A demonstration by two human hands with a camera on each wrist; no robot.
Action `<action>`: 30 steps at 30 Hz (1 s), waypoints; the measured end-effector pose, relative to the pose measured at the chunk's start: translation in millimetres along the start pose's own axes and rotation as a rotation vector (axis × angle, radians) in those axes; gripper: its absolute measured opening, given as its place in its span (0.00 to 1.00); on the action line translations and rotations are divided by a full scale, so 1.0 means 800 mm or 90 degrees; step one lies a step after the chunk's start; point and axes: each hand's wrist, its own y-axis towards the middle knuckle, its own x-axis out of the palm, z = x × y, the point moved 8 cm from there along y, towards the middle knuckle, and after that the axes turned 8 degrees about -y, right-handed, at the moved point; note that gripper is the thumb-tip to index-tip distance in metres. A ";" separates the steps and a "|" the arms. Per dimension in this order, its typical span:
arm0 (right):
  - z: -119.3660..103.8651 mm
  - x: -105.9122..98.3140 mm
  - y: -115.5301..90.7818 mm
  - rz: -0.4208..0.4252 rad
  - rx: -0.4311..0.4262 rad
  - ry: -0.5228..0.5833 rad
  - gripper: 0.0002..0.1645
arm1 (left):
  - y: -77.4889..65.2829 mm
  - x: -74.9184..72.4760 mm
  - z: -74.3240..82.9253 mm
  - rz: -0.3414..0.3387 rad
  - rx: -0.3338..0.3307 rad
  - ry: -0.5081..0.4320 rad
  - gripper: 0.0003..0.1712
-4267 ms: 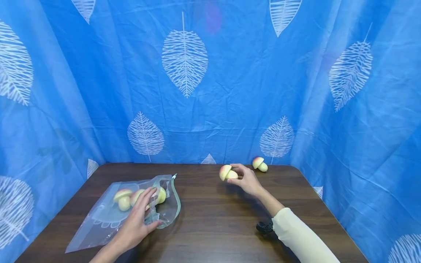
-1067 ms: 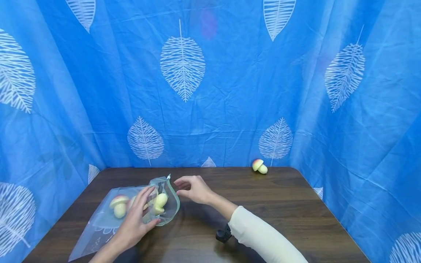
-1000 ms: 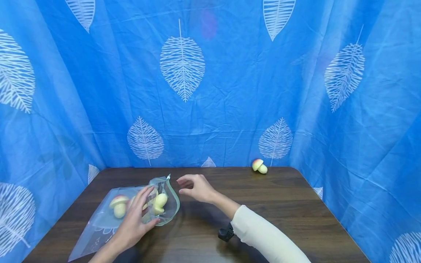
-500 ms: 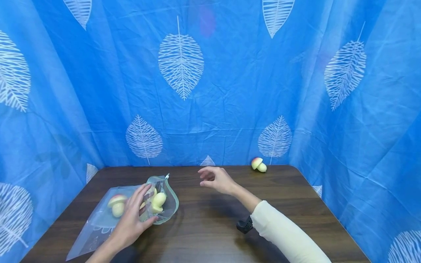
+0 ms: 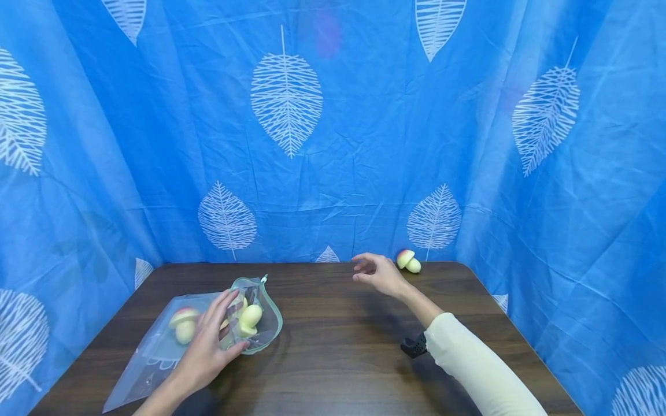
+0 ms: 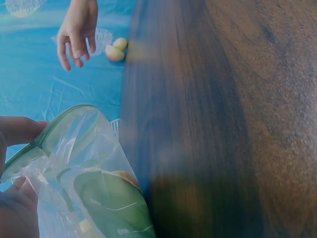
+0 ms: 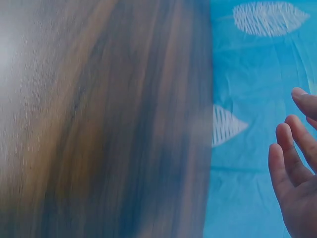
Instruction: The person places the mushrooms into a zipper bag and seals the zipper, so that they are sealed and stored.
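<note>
On the left of the table lies a clear zip bag [image 5: 140, 364] with its green-edged mouth facing right. Several toy mushrooms are inside, among them a red-capped mushroom [image 5: 184, 329] and a pale mushroom [image 5: 251, 318] near the mouth. My left hand [image 5: 205, 352] holds the bag by its mouth; the left wrist view shows fingers [image 6: 22, 130] at the rim of the bag [image 6: 106, 188]. My right hand [image 5: 382, 276] is over the back of the table, fingers loosely bent and nothing in them. Just right of it, a loose toy mushroom [image 5: 408, 261] lies at the back edge.
The dark wooden table [image 5: 333, 358] ends at a blue curtain [image 5: 333, 173] with white leaf prints, which also hangs at both sides. A black wrist-worn device [image 5: 414, 345] hangs below my right forearm, close above the table.
Earlier my right hand held a toy mushroom; that mushroom is now inside the bag. The emptied hand has moved back right, towards the loose mushroom. My left hand has stayed at the bag.
</note>
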 end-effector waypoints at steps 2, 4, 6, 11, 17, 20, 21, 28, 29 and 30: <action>0.009 -0.008 -0.003 0.002 0.013 0.000 0.25 | 0.000 -0.001 0.001 0.000 0.002 -0.002 0.58; 0.019 -0.015 -0.006 0.003 0.027 0.002 0.25 | 0.000 -0.002 0.002 0.000 0.007 -0.004 0.58; 0.027 -0.023 -0.008 0.008 0.040 0.002 0.25 | 0.000 -0.003 0.004 0.000 0.013 -0.008 0.58; 0.045 -0.042 -0.012 0.034 0.065 -0.003 0.23 | 0.001 -0.006 0.009 -0.004 0.018 -0.022 0.57; 0.070 -0.062 -0.019 0.058 0.100 -0.043 0.23 | 0.001 -0.011 0.011 0.000 0.013 -0.030 0.57; 0.086 -0.072 -0.023 0.073 0.130 -0.047 0.23 | 0.001 -0.013 0.011 0.000 0.009 -0.029 0.57; 0.092 -0.075 -0.025 0.076 0.137 -0.046 0.24 | 0.001 -0.013 0.011 0.000 0.008 -0.027 0.57; 0.128 -0.100 -0.039 0.113 0.195 -0.071 0.24 | 0.002 -0.019 0.014 0.007 0.013 -0.025 0.58; 0.134 -0.103 -0.040 0.117 0.199 -0.077 0.24 | 0.002 -0.020 0.014 0.007 0.011 -0.023 0.58; 0.139 -0.106 -0.043 0.119 0.203 -0.084 0.25 | 0.002 -0.021 0.015 0.007 0.011 -0.024 0.58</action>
